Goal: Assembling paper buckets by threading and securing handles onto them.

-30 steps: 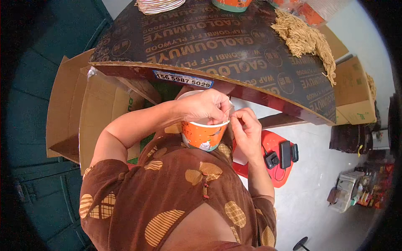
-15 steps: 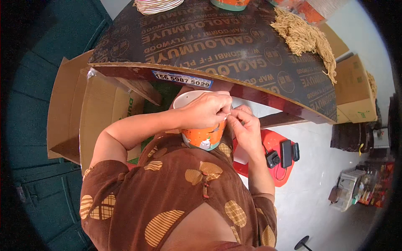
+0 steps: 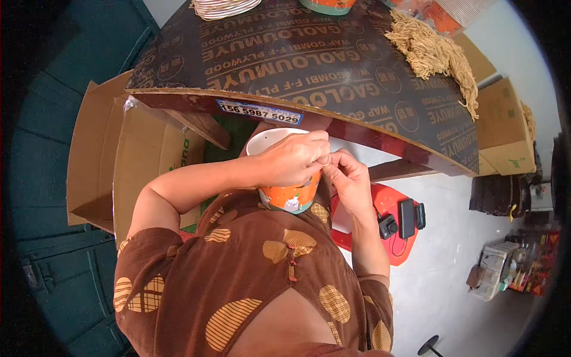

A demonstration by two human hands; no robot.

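An orange paper bucket [image 3: 289, 197] with a white inside, a green base band and small printed figures sits on my lap, its mouth tilted slightly. A small dark hole shows in its inner wall near the far left rim. My left hand [image 3: 294, 157] reaches across the bucket's near side, its fingers curled closed at the right rim. Against those fingertips, my right hand [image 3: 350, 177] pinches with thumb and forefinger. A tiny pale bit shows between the two hands, but the fingers mostly hide it, so I cannot make out what it is.
The black plywood table [image 3: 279, 65] stands just beyond the bucket. On it lie tan cords [image 3: 431, 50], a stack of striped rope handles [image 3: 225, 7] and another bucket [image 3: 328, 6]. A cardboard box [image 3: 148, 143] stands left; a red stool [image 3: 380, 238] with small devices stands right.
Both hands stay at the bucket's right rim; the fingers have shifted only slightly, with the right hand's fingertips moving a little closer against the left. The bucket has barely moved.
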